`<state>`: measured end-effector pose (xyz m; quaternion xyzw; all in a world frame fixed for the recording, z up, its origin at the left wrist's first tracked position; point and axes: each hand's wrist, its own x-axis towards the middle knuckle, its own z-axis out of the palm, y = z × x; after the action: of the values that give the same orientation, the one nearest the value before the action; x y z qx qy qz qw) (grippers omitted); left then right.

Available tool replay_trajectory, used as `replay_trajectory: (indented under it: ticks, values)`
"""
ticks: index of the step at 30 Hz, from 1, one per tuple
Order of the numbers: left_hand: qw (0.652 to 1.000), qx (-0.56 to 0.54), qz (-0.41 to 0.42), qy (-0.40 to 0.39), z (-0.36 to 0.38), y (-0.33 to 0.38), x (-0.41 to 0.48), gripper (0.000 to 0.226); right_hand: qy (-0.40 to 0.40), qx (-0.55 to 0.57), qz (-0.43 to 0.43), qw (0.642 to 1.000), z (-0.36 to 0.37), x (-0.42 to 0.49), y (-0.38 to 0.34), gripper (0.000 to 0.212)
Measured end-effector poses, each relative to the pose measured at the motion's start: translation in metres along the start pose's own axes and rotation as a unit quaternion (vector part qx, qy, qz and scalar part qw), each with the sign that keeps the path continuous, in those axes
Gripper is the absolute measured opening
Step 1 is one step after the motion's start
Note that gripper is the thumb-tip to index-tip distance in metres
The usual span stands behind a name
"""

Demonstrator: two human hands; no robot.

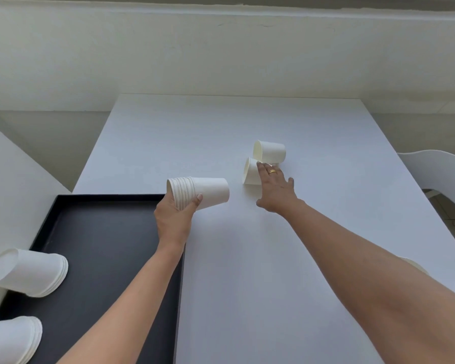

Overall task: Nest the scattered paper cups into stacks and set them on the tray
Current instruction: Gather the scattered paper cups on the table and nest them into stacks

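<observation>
Two cups (pixel 269 152) ahead — close the outstretched, empty right hand (pixel 273 191) lightly round the nearer cup (pixel 250 172), then nest it squarely in the left hand's (pixel 172 219) gripped stack (pixel 205 193).

Tray (pixel 111 258) on bench (pixel 247 271), L side. Two cup stacks on tray's near-L part: rear stack (pixel 29 271) behind front stack (pixel 11 340). Held stack (pixel 200 193) over tray's far-R corner, in L hand (pixel 174 214). R of & beyond tray, on bench: far cup (pixel 269 152) just behind near cup (pixel 250 173), R hand (pixel 273 190) on it.
</observation>
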<state>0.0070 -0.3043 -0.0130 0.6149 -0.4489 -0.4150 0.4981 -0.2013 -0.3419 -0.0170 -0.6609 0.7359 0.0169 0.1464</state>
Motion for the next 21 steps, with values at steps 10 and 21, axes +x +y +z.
replay_trajectory:
  ticks: [10,21]
  values:
    - [1.000,-0.004,-0.008,-0.008,0.003,-0.006,0.006,0.023,0.013,-0.033,-0.009,0.999,0.012,0.002,0.003,0.084]
    - [0.999,0.011,-0.008,-0.030,0.011,-0.006,0.004,0.039,0.058,0.088,-0.075,0.992,0.012,-0.006,-0.017,0.068]
